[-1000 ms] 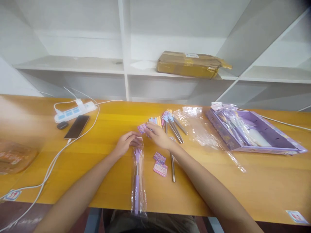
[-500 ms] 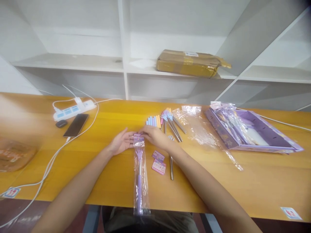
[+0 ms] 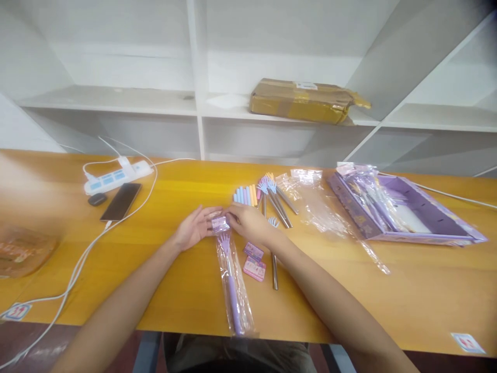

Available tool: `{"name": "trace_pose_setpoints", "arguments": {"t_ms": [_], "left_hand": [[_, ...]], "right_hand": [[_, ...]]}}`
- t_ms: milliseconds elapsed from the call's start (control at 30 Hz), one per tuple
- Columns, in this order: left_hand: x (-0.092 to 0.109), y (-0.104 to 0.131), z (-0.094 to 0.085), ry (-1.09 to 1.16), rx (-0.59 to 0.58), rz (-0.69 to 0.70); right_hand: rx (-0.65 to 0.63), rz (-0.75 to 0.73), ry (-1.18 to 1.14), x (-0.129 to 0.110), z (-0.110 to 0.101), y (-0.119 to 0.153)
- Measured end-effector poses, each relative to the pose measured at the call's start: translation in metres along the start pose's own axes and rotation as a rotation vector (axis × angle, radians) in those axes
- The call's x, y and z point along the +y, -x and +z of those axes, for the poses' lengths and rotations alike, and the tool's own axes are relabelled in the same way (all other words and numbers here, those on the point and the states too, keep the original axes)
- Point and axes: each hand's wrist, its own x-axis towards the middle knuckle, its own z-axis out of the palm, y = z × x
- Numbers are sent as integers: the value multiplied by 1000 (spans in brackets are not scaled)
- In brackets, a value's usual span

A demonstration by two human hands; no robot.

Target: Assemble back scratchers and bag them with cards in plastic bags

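Observation:
A purple back scratcher with a hand-shaped head lies in a long clear plastic bag, its lower end near the table's front edge. A small printed purple card shows at the bag's top. My right hand pinches the upper right corner there. Against the left edge of this top part, my left hand rests with fingers stretched out, its palm partly showing. Two loose pink-purple cards lie right of the bag. Beside them, partly under my right forearm, is a blue-headed back scratcher.
Several unbagged back scratchers and coloured handles lie beyond my right hand. Clear bags spread beside a purple box holding bagged scratchers. At left are a phone, power strip and white cables. A taped carton sits on the shelf.
The bag's lower end has swung to the right, so the bagged back scratcher now lies slanted. The card at its top has tilted, and my right hand has shifted slightly right.

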Motion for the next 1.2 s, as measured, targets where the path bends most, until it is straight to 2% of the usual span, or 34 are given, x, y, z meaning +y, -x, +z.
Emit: {"name": "trace_pose_setpoints", "arguments": {"t_ms": [167,267,433,567,667,833,1000,1100,1200], "left_hand": [[-3,2,-1,-31,-5,23],[-2,2,0,-113,-10,78],[-5,3,0,-354,-24,230],[-12,6,6,-450,65,317],[-17,7,10,-383,151,280],[-21,5,12,-395,155,113],[-22,5,6,-382,219,157],[-18,6,4,-407,222,161],[-14,6,5,-437,206,168]], "right_hand": [[-28,-1,-33,4,-4,1],[68,64,-79,13,-4,-4],[71,122,-309,23,8,-18],[91,178,-486,22,13,-15],[137,63,-510,20,11,-8],[292,-152,-341,25,19,-5],[203,-261,-212,29,17,-2],[145,-280,-163,30,10,0],[139,-285,-197,29,8,1]]}}
